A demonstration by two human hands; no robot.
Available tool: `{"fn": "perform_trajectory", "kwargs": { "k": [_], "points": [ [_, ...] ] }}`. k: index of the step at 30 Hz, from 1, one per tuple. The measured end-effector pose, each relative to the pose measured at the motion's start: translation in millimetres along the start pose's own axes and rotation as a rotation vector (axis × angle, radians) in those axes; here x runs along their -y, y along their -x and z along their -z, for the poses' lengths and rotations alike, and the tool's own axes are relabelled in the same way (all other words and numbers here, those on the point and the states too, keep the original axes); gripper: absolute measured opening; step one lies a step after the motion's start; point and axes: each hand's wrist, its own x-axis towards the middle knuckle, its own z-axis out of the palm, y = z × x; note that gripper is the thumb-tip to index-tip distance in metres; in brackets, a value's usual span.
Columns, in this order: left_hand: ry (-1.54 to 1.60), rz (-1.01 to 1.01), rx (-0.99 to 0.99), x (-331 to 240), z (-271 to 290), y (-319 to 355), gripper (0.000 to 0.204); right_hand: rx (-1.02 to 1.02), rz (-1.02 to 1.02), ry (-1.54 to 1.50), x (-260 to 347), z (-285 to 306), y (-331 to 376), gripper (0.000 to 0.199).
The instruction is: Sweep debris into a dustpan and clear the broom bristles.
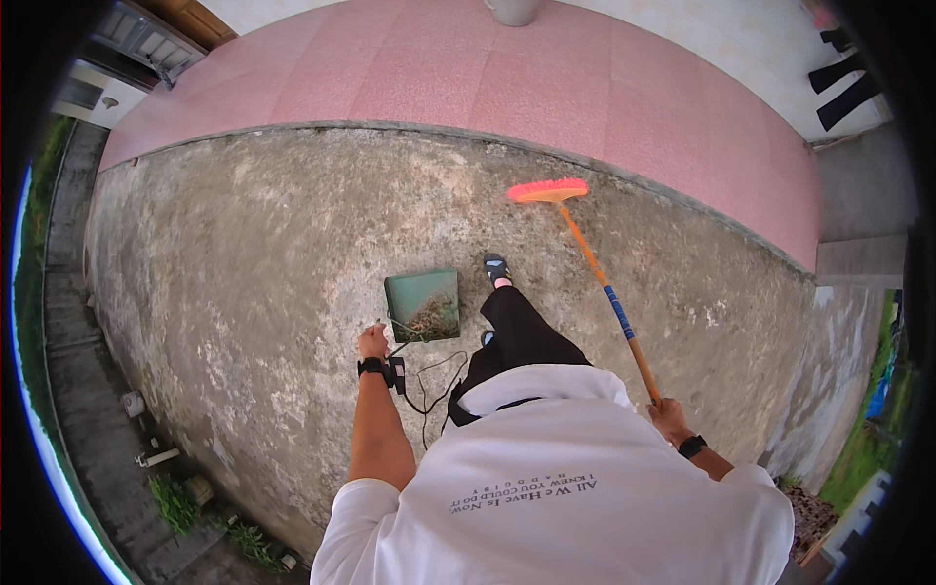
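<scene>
My left hand (372,340) is closed round the thin handle of a green dustpan (408,292), which hangs or rests just beyond it; I cannot tell if it touches the ground. Dry brown debris (431,316) lies in the pan. On the other side, my right hand (669,419) grips the end of a long orange broom (585,249) with a blue band round its pole. The broom's pink bristle head (548,191) is out ahead, near the pink tiled edge. A dark band circles each wrist.
Stained concrete ground (244,292) spreads around me, with a pink tiled strip (546,68) along the far side. My shoe (496,266) is right of the dustpan. Black cables (426,400) dangle by my left forearm. Green plants (174,502) grow at the lower left; a pale pot (514,10) stands far off.
</scene>
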Motion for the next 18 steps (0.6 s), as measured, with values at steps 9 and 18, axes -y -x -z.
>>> {"fn": "perform_trajectory", "kwargs": {
  "k": [9, 18],
  "points": [
    [-0.107, -0.014, -0.011, 6.6, 25.1, 40.1, 0.025, 0.005, 0.382, 0.086, 71.2, -1.5, -92.4, 0.033],
    [-0.030, 0.103, -0.061, 24.8, 30.6, 95.8, 0.029, 0.306, 0.457, -0.037, 303.0, -34.6, -236.1, 0.028]
  ]
}}
